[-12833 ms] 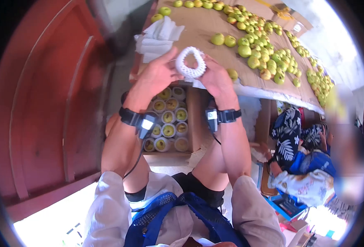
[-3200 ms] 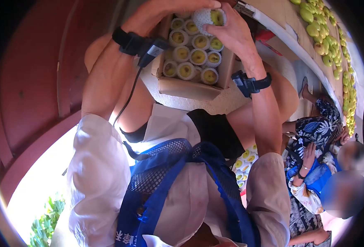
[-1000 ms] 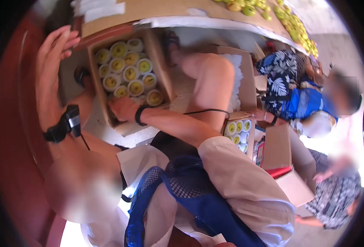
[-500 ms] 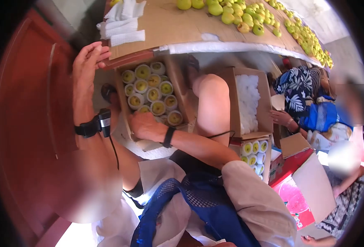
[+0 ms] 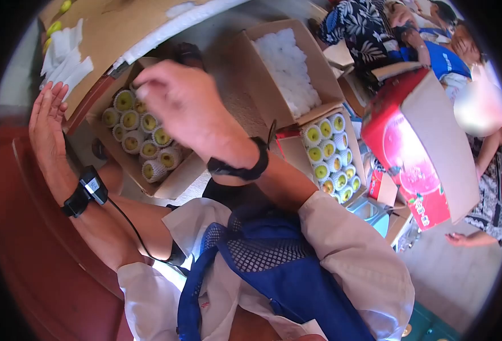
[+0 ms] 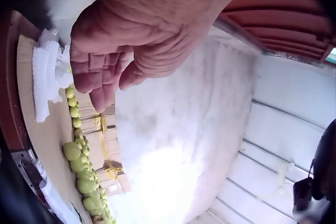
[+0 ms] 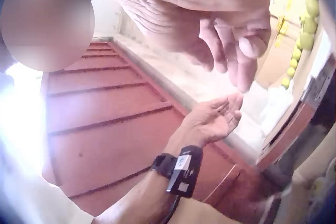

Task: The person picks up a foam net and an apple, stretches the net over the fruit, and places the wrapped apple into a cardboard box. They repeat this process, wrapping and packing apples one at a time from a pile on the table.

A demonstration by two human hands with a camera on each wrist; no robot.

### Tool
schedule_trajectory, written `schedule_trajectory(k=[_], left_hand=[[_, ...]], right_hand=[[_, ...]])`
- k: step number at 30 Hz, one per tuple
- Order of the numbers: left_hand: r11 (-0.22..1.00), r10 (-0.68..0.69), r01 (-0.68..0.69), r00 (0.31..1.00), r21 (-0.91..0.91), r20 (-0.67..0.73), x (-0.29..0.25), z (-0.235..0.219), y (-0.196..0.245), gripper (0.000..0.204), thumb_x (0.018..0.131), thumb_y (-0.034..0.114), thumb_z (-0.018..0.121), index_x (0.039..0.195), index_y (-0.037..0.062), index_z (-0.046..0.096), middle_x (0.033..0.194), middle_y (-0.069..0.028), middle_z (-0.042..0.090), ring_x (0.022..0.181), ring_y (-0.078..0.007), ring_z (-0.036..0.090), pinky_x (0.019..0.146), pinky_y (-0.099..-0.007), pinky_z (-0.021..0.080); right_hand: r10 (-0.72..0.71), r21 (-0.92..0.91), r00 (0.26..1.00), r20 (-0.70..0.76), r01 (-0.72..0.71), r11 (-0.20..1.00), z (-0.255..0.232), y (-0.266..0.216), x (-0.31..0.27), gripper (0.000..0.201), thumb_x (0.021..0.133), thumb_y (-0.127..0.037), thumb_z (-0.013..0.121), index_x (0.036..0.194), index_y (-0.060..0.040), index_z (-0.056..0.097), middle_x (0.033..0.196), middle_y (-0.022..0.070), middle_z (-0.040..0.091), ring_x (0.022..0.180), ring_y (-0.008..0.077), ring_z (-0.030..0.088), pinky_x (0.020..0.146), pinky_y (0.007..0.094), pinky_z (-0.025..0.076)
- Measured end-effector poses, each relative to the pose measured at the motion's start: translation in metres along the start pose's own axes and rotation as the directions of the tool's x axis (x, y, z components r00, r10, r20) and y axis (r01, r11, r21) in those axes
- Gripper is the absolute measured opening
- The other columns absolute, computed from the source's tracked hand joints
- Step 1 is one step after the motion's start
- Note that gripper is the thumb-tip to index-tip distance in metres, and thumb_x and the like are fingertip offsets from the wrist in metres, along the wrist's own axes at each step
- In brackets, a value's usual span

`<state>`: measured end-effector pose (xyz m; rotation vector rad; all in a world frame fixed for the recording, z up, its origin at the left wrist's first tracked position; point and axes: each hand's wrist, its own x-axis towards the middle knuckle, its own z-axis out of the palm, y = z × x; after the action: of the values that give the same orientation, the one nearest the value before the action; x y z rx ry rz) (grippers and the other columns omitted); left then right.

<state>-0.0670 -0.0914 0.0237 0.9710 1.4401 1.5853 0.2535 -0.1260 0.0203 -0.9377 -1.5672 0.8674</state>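
The fruits in foam nets (image 5: 130, 119) sit in the cardboard carton (image 5: 178, 181), left of centre in the head view, and the main risk probably lies there. The right hand (image 5: 185, 105) hangs across the carton's upper right part, its grip released with fingers loosely bent and nothing seen in them; how high it is above the fruit I cannot tell. If it dropped carelessly, knuckles or the wrist strap (image 5: 242, 166) could catch a net's rim and peel it back, leaving bare skin to bruise against a neighbour. The fruit at the carton's lower corner (image 5: 153, 170) looks tilted, its netted side showing, so a knock on the cardboard might roll it farther or work it out of its net. At the left edge, the left hand (image 5: 47, 118) is raised beside the desk (image 5: 114, 31), its grip likewise released, fingers extended and holding nothing. The spare foam nets (image 5: 69, 62) lie just beyond those fingertips, near the desk's edge; being light, they could be swept off by a brushing arm. The cable (image 5: 127, 219) trailing from the left wrist could also snag during a wide reach.
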Motion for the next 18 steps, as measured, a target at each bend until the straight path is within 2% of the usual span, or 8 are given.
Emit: schedule_trajectory(k=[1, 3, 6, 10, 11, 13, 16, 18], left_hand=[[1.0, 0.0, 0.0, 1.0, -0.007, 0.011, 0.001, 0.003, 0.001, 0.041, 0.104, 0.02, 0.058, 0.138, -0.0028, 0.052, 0.129, -0.0141, 0.065, 0.122, -0.0204, 0.062, 0.094, -0.0281, 0.045], [1.0, 0.009, -0.008, 1.0, -0.027, 0.028, 0.001, 0.007, 0.004, 0.041, 0.104, 0.02, 0.058, 0.138, -0.0027, 0.052, 0.13, -0.014, 0.065, 0.123, -0.0203, 0.061, 0.095, -0.0285, 0.045], [0.999, 0.007, -0.005, 0.999, -0.033, 0.052, 0.001, 0.014, 0.007, 0.042, 0.104, 0.02, 0.059, 0.138, -0.0025, 0.052, 0.13, -0.0134, 0.064, 0.124, -0.02, 0.06, 0.096, -0.0288, 0.044], [0.999, -0.003, 0.007, 0.997, -0.052, 0.074, 0.001, 0.013, 0.009, 0.042, 0.103, 0.02, 0.06, 0.138, -0.0025, 0.052, 0.128, -0.0122, 0.064, 0.123, -0.0196, 0.06, 0.096, -0.0291, 0.045], [0.998, -0.007, 0.011, 0.997, -0.056, 0.072, 0.001, 0.012, 0.008, 0.042, 0.103, 0.02, 0.06, 0.138, -0.0025, 0.052, 0.128, -0.012, 0.064, 0.123, -0.0195, 0.06, 0.096, -0.0291, 0.045], [0.998, -0.018, 0.022, 0.998, -0.056, 0.065, 0.002, 0.011, 0.007, 0.042, 0.103, 0.02, 0.06, 0.138, -0.0026, 0.053, 0.127, -0.012, 0.064, 0.123, -0.0196, 0.06, 0.095, -0.029, 0.045], [0.999, -0.024, 0.027, 0.998, -0.047, 0.055, 0.0, 0.01, 0.007, 0.041, 0.103, 0.02, 0.06, 0.136, -0.0028, 0.054, 0.127, -0.0123, 0.064, 0.122, -0.0198, 0.06, 0.095, -0.0289, 0.045], [0.999, -0.025, 0.027, 0.998, -0.044, 0.057, -0.002, 0.01, 0.008, 0.04, 0.103, 0.021, 0.06, 0.135, -0.0028, 0.055, 0.126, -0.0124, 0.064, 0.122, -0.0199, 0.06, 0.094, -0.0288, 0.046]], right_hand=[[0.061, 0.017, 0.99, -0.127, -0.06, 0.998, -0.007, 0.016, -0.002, 0.014, 0.091, -0.008, 0.066, 0.105, -0.0055, 0.067, 0.081, 0.0108, 0.068, 0.074, 0.0238, 0.069, 0.065, 0.0346, 0.055], [-0.055, -0.061, 0.97, -0.238, 0.041, 0.997, -0.042, 0.057, -0.004, 0.018, 0.093, -0.009, 0.065, 0.111, -0.0052, 0.065, 0.083, 0.0107, 0.068, 0.074, 0.0189, 0.068, 0.066, 0.0323, 0.055], [0.037, -0.281, 0.951, -0.308, -0.128, 0.951, -0.092, 0.127, -0.012, 0.023, 0.095, -0.014, 0.061, 0.116, -0.0049, 0.063, 0.099, 0.0139, 0.068, 0.088, 0.0276, 0.068, 0.078, 0.0384, 0.054], [0.199, -0.614, 0.888, -0.414, -0.434, 0.66, -0.171, 0.258, -0.042, 0.037, 0.09, -0.024, 0.062, 0.123, -0.0062, 0.06, 0.121, 0.0196, 0.063, 0.111, 0.0383, 0.061, 0.093, 0.0494, 0.05], [0.258, -0.645, 0.857, -0.447, -0.509, 0.57, -0.192, 0.279, -0.05, 0.043, 0.087, -0.026, 0.064, 0.125, -0.0065, 0.06, 0.125, 0.0215, 0.061, 0.114, 0.0397, 0.06, 0.094, 0.0507, 0.05], [0.543, -0.661, 0.691, -0.477, -0.689, 0.296, -0.226, 0.305, -0.056, 0.057, 0.085, -0.033, 0.067, 0.133, -0.0059, 0.055, 0.132, 0.0258, 0.057, 0.122, 0.0434, 0.057, 0.099, 0.0505, 0.049], [0.741, -0.714, 0.555, -0.377, -0.684, 0.149, -0.252, 0.353, -0.074, 0.063, 0.085, -0.035, 0.066, 0.139, -0.006, 0.051, 0.136, 0.0322, 0.053, 0.128, 0.049, 0.053, 0.105, 0.0514, 0.047], [0.836, -0.814, 0.492, -0.244, -0.572, 0.099, -0.26, 0.383, -0.081, 0.061, 0.089, -0.035, 0.061, 0.142, -0.0074, 0.048, 0.137, 0.0355, 0.051, 0.127, 0.052, 0.053, 0.105, 0.052, 0.047]])
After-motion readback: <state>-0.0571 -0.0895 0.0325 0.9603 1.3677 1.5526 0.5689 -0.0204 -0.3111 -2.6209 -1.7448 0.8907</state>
